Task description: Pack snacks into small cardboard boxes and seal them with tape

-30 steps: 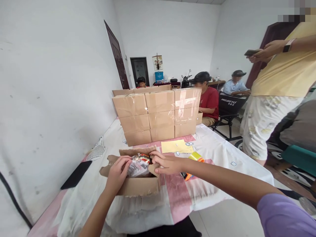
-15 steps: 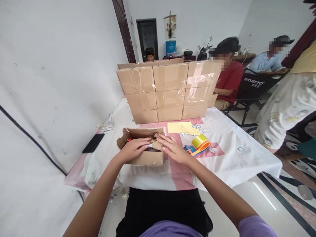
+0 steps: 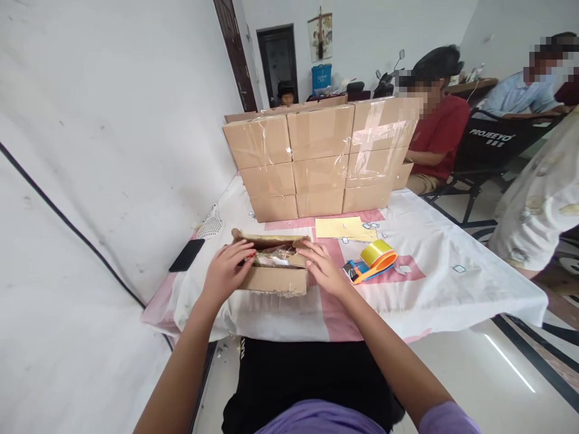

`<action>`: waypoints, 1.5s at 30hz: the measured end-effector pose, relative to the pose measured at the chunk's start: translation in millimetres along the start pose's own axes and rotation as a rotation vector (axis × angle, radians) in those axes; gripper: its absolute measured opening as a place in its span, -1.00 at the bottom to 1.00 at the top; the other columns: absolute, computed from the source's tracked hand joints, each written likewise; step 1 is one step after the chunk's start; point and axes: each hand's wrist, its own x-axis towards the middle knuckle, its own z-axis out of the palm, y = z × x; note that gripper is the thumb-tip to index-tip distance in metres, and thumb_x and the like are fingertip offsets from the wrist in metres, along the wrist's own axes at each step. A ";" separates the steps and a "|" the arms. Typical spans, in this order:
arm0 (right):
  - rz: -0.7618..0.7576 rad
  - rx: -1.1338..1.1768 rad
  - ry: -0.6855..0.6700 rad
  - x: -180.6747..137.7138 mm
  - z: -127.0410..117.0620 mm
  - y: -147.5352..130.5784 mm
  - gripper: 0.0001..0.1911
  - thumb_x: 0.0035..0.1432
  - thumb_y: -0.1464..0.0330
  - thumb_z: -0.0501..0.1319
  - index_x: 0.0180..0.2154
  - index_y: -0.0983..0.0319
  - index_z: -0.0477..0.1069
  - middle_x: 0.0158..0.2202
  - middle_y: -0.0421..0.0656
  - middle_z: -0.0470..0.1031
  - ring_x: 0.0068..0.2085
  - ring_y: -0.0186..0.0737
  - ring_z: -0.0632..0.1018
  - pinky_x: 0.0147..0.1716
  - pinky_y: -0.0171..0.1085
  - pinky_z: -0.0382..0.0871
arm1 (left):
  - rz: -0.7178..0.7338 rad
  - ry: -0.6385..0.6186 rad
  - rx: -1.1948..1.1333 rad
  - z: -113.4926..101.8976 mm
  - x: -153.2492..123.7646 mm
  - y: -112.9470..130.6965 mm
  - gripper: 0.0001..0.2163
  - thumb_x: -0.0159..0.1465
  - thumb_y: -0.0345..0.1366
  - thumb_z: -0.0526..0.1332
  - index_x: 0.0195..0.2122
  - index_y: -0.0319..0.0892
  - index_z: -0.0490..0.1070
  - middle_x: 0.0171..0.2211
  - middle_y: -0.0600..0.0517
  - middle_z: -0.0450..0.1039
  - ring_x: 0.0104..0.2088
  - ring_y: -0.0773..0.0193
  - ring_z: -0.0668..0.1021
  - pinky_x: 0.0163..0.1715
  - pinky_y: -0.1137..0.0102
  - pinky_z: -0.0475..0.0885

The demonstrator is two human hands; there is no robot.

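A small cardboard box [image 3: 275, 281] lies on the table in front of me, its top partly open. Shiny plastic-wrapped packets [image 3: 274, 258] show inside. My left hand [image 3: 226, 271] presses on the box's left end, fingers curled over the left flap. My right hand [image 3: 322, 269] rests on the right end with fingers stretched flat over the right flap. Both hands touch the box from opposite sides.
A tape dispenser [image 3: 373, 263] with yellow tape lies right of the box. A yellow paper [image 3: 341, 228] and a wall of stacked taped cartons [image 3: 316, 160] stand behind. A black phone [image 3: 187, 255] lies at left. Seated people and a standing person [image 3: 538, 199] are to the right.
The camera view tilted down and nearer. My hands moved from inside the box and its packets to the side flaps, folding them in over the contents.
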 end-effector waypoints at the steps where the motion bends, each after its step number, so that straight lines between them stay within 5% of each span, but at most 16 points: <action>1: 0.003 0.014 0.017 -0.7 2.1 1.9 -0.54 0.47 0.15 -0.03 0.23 0.07 0.43 0.38 -0.07 0.27 0.39 -0.02 0.23 0.36 0.12 0.14 | -0.057 0.108 0.011 -1.4 -7.1 -5.4 -0.76 0.40 -0.16 0.19 -0.01 -0.04 0.57 0.12 -0.07 0.55 0.24 0.00 0.49 0.30 0.01 0.30; 4: 0.020 0.072 0.059 -1.1 9.0 5.6 -0.54 0.47 0.12 -0.04 0.21 0.05 0.45 0.38 -0.07 0.27 0.41 -0.05 0.23 0.39 0.09 0.10 | -0.307 0.357 -0.096 3.1 -29.8 -24.3 -0.61 0.40 -0.10 0.19 0.20 -0.08 0.42 0.27 -0.16 0.39 0.28 -0.02 0.43 0.19 0.07 0.43; 7: 0.043 0.136 0.080 1.3 16.1 7.4 -0.51 0.46 0.06 -0.05 0.19 0.05 0.47 0.41 -0.08 0.23 0.44 -0.05 0.21 0.41 0.07 0.07 | -0.421 0.225 -0.281 15.1 -48.9 -42.6 -0.48 0.44 0.00 0.10 0.35 -0.10 0.27 0.33 -0.18 0.33 0.30 -0.01 0.42 0.23 0.06 0.42; 10: 0.055 0.187 0.105 4.6 21.8 9.9 -0.47 0.44 0.00 -0.05 0.16 0.08 0.48 0.40 -0.05 0.23 0.44 -0.04 0.21 0.41 0.04 0.08 | -0.341 0.026 -0.338 23.3 -58.0 -52.6 -0.43 0.44 0.07 0.03 0.38 -0.10 0.26 0.37 -0.16 0.29 0.39 -0.03 0.32 0.38 0.01 0.21; 13: 0.056 0.194 0.133 8.5 23.7 12.6 -0.48 0.44 0.02 -0.04 0.17 0.10 0.47 0.36 -0.03 0.27 0.42 -0.04 0.24 0.40 0.01 0.10 | -0.277 -0.036 -0.354 25.4 -58.3 -52.0 -0.41 0.43 0.07 0.07 0.39 -0.10 0.25 0.40 -0.14 0.23 0.42 -0.04 0.26 0.42 0.00 0.15; 22: 0.150 -0.005 0.046 34.9 8.4 2.0 -0.35 0.41 0.20 0.00 0.47 0.03 0.00 0.27 -0.03 0.35 0.29 0.04 0.36 0.30 0.07 0.20 | -0.352 0.075 -0.453 40.7 -58.8 -41.6 -0.42 0.44 -0.04 0.11 0.45 -0.04 0.12 0.46 -0.10 0.12 0.45 -0.01 0.19 0.43 0.01 0.13; 28: 0.170 0.009 0.053 44.7 7.5 3.9 -0.33 0.39 0.22 0.00 0.47 0.03 -0.01 0.17 -0.01 0.35 0.21 0.02 0.40 0.27 0.06 0.24 | -0.443 0.149 -0.466 53.8 -68.1 -55.2 -0.39 0.43 -0.03 0.14 0.46 -0.01 0.07 0.46 -0.12 0.10 0.44 -0.04 0.21 0.40 -0.01 0.18; 36: 0.143 0.157 0.070 33.4 17.0 3.0 -0.34 0.38 0.30 -0.07 0.47 0.06 -0.02 0.33 -0.04 0.20 0.39 -0.09 0.23 0.40 -0.01 0.07 | -0.430 0.125 -0.484 47.3 -65.2 -50.1 -0.32 0.41 -0.05 0.18 0.49 0.01 -0.04 0.47 -0.15 0.07 0.44 -0.04 0.20 0.40 -0.01 0.19; 40: 0.105 0.155 0.076 34.6 14.8 6.0 -0.40 0.37 0.31 -0.05 0.41 0.10 0.17 0.33 -0.05 0.23 0.38 -0.07 0.25 0.41 -0.03 0.08 | -0.302 0.081 -0.408 40.3 -58.3 -44.0 -0.48 0.45 -0.12 0.11 0.41 -0.04 0.16 0.41 -0.13 0.21 0.42 0.01 0.26 0.41 0.02 0.17; 45: 0.097 0.203 0.056 38.5 12.6 11.1 -0.35 0.35 0.32 -0.02 0.44 0.08 0.08 0.37 -0.05 0.19 0.41 -0.04 0.21 0.43 0.05 0.01 | -0.158 0.006 -0.254 27.0 -47.0 -39.3 -0.64 0.45 -0.18 0.08 0.24 -0.09 0.34 0.29 -0.14 0.34 0.31 0.00 0.38 0.34 0.00 0.26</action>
